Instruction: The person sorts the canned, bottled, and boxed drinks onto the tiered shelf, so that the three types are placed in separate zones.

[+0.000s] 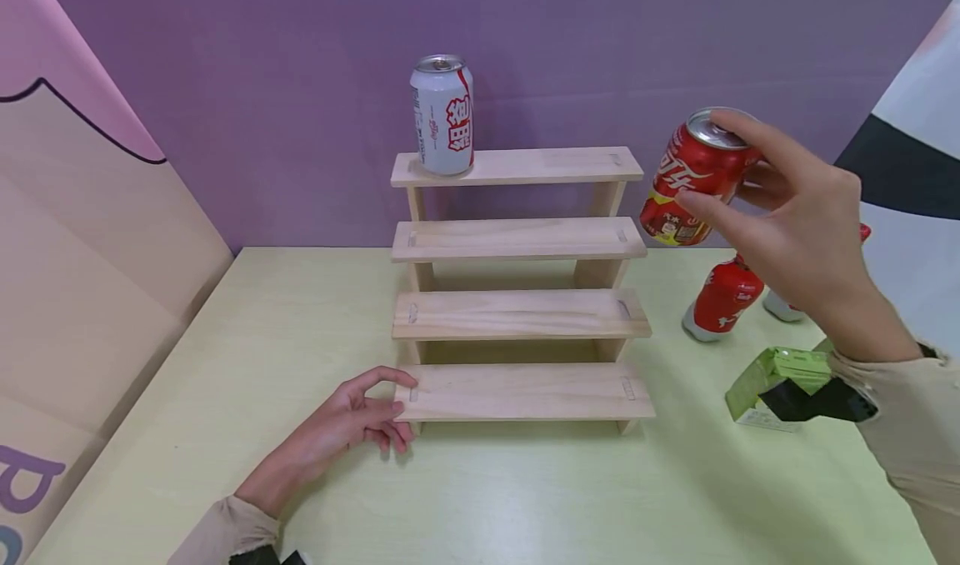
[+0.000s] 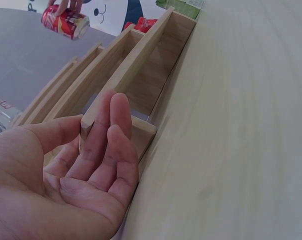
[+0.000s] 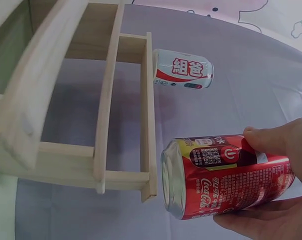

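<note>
My right hand (image 1: 798,207) grips a red Coca-Cola can (image 1: 699,177), raised in the air to the right of the wooden step shelf (image 1: 517,390). Its fingers and thumb wrap the can near its upper end; the can's base points toward the top step in the right wrist view. On the left end of that top step stands a white can (image 1: 444,119) with red lettering, upright. Low at the front, my left hand (image 1: 352,419) holds the left corner of the bottom step, fingers and thumb on either side of the board in the left wrist view.
Right of the shelf, a red bottle (image 1: 723,298) stands on the pale table (image 1: 180,398), with another bottle (image 1: 783,307) partly hidden behind my right hand. A green carton (image 1: 780,382) sits nearer, beneath my right forearm. Behind the shelf rises a purple backdrop (image 1: 300,90).
</note>
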{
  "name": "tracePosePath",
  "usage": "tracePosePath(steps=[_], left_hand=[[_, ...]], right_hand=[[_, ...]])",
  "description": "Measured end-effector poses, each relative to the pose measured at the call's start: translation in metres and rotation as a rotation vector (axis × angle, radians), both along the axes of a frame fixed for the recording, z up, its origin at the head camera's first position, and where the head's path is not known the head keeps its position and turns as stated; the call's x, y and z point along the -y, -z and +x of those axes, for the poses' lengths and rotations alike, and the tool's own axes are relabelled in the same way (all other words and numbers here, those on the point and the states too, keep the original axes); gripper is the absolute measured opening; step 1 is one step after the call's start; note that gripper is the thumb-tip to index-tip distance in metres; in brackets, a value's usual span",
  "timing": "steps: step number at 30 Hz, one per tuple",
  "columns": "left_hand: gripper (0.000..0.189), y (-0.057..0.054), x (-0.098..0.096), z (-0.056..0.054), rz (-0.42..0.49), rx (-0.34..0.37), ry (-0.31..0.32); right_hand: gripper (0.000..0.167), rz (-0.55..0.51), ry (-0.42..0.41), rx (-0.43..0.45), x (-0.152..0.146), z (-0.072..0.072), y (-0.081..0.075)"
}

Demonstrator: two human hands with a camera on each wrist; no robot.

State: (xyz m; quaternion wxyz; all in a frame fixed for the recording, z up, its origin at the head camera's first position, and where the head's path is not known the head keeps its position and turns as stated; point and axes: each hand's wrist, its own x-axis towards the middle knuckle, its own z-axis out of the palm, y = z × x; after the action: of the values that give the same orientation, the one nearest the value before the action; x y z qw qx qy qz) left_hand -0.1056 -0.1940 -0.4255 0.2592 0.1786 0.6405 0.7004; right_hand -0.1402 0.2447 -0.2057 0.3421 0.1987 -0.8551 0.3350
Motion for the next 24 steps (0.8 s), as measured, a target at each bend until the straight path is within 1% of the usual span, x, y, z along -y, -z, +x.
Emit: tracePosePath(steps=[4, 13, 19, 24], left_hand=[[0.038, 0.0, 0.001, 0.001, -0.002, 0.003, -0.004], [0.038, 0.0, 0.0, 0.0, 0.002, 0.008, 0.006], [0.038, 0.0, 0.0, -0.001, 0.002, 0.014, 0.004], [0.037, 0.001, 0.001, -0.001, 0.006, 0.002, 0.006]], right_hand=[[0.068, -0.022, -0.01, 0.005, 0.008, -0.015, -0.005], [0.063, -0.039, 0.028, -0.002, 0.028, -0.047, -0.014], [0.061, -0.07, 0.058, 0.061, 0.04, -0.068, -0.017], [0.061, -0.077, 0.055, 0.097, 0.051, -0.086, -0.023]])
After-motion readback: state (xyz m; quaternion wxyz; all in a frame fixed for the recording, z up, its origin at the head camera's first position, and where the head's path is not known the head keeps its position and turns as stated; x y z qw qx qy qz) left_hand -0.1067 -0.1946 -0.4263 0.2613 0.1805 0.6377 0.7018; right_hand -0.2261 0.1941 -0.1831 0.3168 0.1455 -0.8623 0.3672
